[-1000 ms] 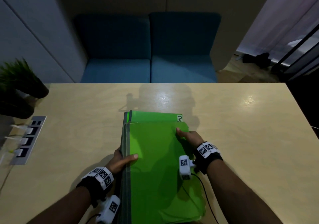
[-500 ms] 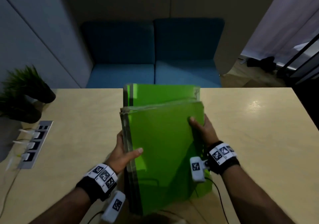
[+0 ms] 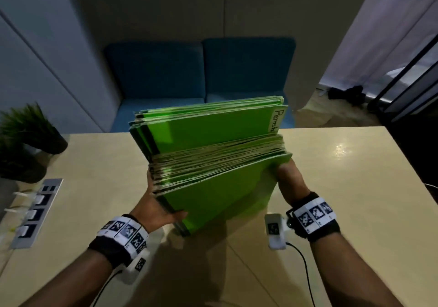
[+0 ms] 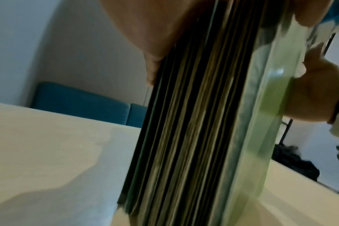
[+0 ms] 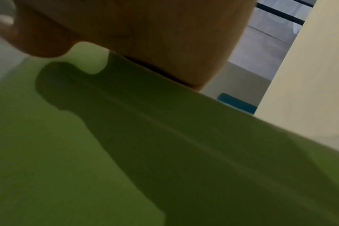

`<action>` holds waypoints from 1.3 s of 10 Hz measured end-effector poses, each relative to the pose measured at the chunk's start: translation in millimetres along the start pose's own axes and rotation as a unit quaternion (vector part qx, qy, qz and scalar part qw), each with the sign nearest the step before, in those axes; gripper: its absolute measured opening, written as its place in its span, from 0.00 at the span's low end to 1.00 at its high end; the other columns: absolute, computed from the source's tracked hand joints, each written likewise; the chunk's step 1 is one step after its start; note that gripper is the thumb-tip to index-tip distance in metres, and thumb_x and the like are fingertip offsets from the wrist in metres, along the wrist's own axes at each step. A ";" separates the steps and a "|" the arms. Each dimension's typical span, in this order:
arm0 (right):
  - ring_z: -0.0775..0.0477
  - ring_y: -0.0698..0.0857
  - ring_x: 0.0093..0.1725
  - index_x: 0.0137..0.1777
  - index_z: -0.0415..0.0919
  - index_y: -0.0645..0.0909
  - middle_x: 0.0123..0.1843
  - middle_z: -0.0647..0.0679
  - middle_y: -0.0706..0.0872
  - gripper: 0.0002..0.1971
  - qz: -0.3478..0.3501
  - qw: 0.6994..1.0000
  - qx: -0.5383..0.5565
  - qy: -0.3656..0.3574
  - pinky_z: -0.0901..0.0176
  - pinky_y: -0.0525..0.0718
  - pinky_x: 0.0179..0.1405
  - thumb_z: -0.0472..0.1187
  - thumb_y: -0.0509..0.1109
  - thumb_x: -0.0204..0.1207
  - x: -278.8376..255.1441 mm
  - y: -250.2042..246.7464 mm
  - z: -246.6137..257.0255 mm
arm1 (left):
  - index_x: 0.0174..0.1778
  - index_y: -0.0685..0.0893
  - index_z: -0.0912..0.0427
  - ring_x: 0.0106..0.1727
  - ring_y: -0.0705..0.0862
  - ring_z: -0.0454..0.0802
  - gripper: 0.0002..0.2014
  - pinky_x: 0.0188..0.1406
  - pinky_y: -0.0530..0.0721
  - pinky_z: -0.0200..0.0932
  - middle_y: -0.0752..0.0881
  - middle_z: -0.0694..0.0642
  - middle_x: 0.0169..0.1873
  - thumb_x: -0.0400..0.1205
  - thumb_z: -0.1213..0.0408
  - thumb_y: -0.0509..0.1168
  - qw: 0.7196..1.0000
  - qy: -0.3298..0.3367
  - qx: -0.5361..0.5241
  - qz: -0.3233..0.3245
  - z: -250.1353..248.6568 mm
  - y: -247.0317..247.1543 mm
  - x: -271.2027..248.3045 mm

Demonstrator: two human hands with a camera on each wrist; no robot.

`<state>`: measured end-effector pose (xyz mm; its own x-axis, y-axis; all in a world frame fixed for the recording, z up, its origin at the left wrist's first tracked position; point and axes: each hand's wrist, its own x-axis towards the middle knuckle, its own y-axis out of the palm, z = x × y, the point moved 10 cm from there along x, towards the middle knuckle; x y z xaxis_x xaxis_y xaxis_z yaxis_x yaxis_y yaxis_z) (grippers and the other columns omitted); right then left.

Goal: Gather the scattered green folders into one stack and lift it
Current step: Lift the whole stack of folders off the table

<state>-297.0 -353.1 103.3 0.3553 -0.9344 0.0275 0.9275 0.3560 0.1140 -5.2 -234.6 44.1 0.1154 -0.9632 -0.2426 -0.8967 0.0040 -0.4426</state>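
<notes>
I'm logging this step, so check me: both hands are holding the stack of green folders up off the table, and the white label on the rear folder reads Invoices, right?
Nearly. The left hand and right hand do hold the stack of green folders above the table, but the white label on the rear folder reads Permits, not Invoices. The head view shows it.

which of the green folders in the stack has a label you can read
The taller folder at the back of the stack, sticking up above the rest. Its white tab at the upper right corner reads "Permits"; no other folder shows one.
</notes>
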 end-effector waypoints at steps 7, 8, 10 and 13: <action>0.46 0.89 0.58 0.57 0.46 0.90 0.57 0.45 0.91 0.33 -0.081 0.991 0.077 0.069 0.56 0.86 0.54 0.68 0.49 0.79 5.0 13.9 29.7 | 0.68 0.68 0.59 0.55 0.82 0.23 0.38 0.50 0.80 0.22 0.87 0.31 0.52 0.65 0.74 0.79 0.971 0.158 -0.181 0.021 -54.8 13.9 -16.4; 0.43 0.82 0.69 0.78 0.42 0.71 0.70 0.43 0.83 0.52 -0.068 0.997 0.021 0.033 0.50 0.81 0.66 0.81 0.57 0.64 4.8 7.2 39.2 | 0.80 0.44 0.63 0.71 0.74 0.37 0.64 0.66 0.77 0.33 0.72 0.57 0.70 0.58 0.65 0.84 0.968 0.181 -0.170 -0.031 -65.7 -11.5 -15.6; 0.60 0.87 0.53 0.75 0.56 0.72 0.53 0.60 0.87 0.54 -0.097 0.994 -0.018 -0.045 0.61 0.81 0.54 0.87 0.55 0.52 26.9 3.0 105.7 | 0.75 0.21 0.61 0.79 0.66 0.50 0.73 0.75 0.70 0.43 0.65 0.43 0.78 0.60 0.71 0.82 0.959 0.261 -0.113 0.002 -95.2 -15.5 -17.3; 0.42 0.83 0.61 0.57 0.52 0.81 0.57 0.48 0.86 0.35 -0.122 0.976 -0.178 0.006 0.33 0.78 0.66 0.78 0.50 0.70 49.8 11.4 93.2 | 0.80 0.29 0.59 0.79 0.66 0.50 0.67 0.77 0.68 0.51 0.65 0.41 0.77 0.65 0.47 0.78 0.968 0.226 -0.086 -0.072 -98.4 -26.0 -20.2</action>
<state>-279.6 -396.9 198.5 0.1185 -0.9925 0.0306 0.9656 0.1080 -0.2365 -26.3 -241.7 145.4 0.0806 -0.9696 0.2309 -0.9479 -0.1462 -0.2832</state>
